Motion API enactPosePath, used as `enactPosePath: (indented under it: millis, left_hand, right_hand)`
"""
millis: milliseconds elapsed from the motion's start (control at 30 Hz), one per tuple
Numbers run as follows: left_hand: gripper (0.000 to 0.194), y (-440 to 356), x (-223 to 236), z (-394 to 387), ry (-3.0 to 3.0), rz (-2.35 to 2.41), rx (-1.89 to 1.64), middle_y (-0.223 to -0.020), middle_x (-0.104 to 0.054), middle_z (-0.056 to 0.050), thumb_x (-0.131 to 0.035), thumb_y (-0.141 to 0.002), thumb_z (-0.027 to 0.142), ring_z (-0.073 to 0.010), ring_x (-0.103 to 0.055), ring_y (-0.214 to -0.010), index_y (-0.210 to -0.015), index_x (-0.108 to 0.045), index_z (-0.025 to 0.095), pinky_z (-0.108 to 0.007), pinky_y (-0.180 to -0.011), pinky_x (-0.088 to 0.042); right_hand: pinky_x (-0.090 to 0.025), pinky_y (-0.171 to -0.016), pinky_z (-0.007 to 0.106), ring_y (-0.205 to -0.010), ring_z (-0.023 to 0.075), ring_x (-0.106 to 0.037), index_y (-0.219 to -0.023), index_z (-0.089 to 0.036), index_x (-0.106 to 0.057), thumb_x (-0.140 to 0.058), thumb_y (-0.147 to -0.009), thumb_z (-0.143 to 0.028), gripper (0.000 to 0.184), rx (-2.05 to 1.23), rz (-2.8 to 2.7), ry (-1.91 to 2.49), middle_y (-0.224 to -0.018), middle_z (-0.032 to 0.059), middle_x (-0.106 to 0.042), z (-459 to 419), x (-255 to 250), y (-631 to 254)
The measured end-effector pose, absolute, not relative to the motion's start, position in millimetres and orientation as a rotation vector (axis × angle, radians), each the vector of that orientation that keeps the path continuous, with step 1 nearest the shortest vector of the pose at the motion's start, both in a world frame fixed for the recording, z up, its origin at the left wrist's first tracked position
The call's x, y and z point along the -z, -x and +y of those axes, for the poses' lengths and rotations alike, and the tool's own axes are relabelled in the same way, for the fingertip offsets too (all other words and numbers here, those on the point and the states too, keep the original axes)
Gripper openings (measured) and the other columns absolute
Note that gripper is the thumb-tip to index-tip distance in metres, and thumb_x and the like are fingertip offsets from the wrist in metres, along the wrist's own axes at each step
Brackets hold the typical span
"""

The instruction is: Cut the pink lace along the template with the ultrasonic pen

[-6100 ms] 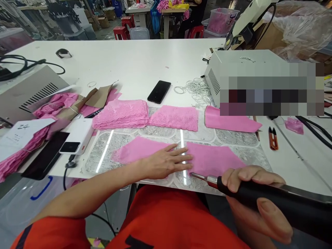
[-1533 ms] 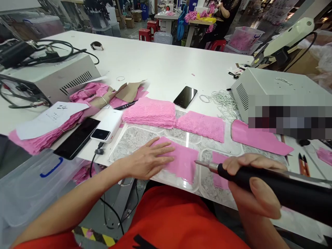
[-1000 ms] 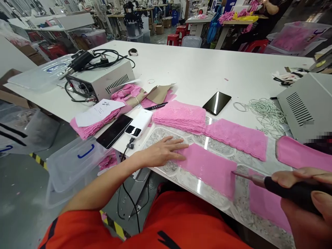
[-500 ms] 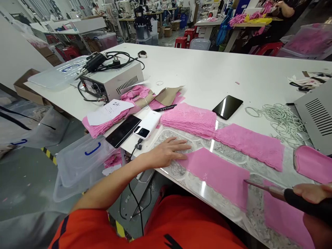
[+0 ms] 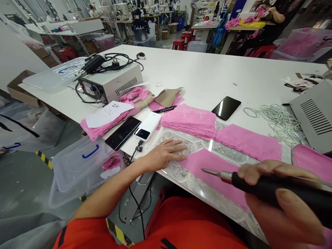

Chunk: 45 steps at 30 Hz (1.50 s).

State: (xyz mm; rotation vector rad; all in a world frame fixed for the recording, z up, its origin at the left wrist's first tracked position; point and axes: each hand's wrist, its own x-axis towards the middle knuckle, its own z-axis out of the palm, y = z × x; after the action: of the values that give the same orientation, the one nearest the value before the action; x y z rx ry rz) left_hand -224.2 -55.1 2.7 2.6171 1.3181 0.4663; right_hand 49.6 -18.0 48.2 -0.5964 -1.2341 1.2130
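Note:
My left hand (image 5: 167,154) lies flat with fingers apart on the patterned mat (image 5: 172,169), its fingertips at the left end of a pink fabric piece (image 5: 202,159). In my right hand (image 5: 282,197) is a black-handled tool with a pointed metal tip (image 5: 224,175). The fingers wrap round its handle, and the tip points left over the same fabric piece. Whether the tip touches the fabric I cannot tell. Behind them sit a pile of pink lace pieces (image 5: 188,119) and a flatter row of pink lace pieces (image 5: 249,140).
On the left stand a grey metal box (image 5: 121,77) with a similar tool on top, a black phone (image 5: 123,133) and a white power bank (image 5: 147,126). Another phone (image 5: 226,107), tangled pale elastic cords (image 5: 280,119) and a second vented box (image 5: 315,112) lie to the right. A person sits far right.
My right hand has moved left with the tool, bringing its tip from the fabric's right end to above its middle. My left hand stays almost in place. The view has shifted slightly.

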Motion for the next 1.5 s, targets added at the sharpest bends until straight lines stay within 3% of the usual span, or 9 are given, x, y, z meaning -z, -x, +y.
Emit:
enactPosePath:
  millis: [533, 1133, 1500]
  left_hand:
    - [0.054, 224, 3, -54, -2.621, 1.292, -0.518, -0.143, -0.048, -0.002, -0.043, -0.074, -0.005, -0.0247, -0.033, -0.139, -0.113, -0.066, 0.024, -0.045, -0.111, -0.033]
    - [0.052, 224, 1, -54, -2.624, 1.282, -0.486, -0.144, -0.046, -0.001, -0.045, -0.073, -0.004, -0.0253, -0.032, -0.139, -0.112, -0.066, 0.023, -0.045, -0.112, -0.032]
    - [0.046, 230, 4, -60, -2.409, 1.287, -1.067, -0.127, -0.061, -0.007, -0.034, -0.078, -0.005, -0.0201, -0.048, -0.128, -0.098, -0.066, 0.021, -0.044, -0.102, -0.045]
  right_hand:
    - [-0.052, -0.061, 0.034, -0.063, 0.0117, -0.057, -0.091, -0.022, -0.058, -0.062, -0.080, -0.020, 0.012, -1.312, -1.331, 0.389, -0.086, 0.0002, -0.054, -22, -39, 17]
    - [-0.054, -0.064, 0.036, -0.063, 0.0126, -0.058, -0.086, -0.023, -0.054, -0.062, -0.081, -0.021, 0.009, -1.266, -1.475, 0.439, -0.080, -0.0004, -0.056, -21, -40, 15]
    - [-0.051, -0.061, 0.035, -0.058, 0.0112, -0.055, -0.086, -0.023, -0.056, -0.062, -0.076, -0.024, 0.011, -1.159, -1.263, 0.512, -0.082, -0.0004, -0.054, -11, -46, 13]
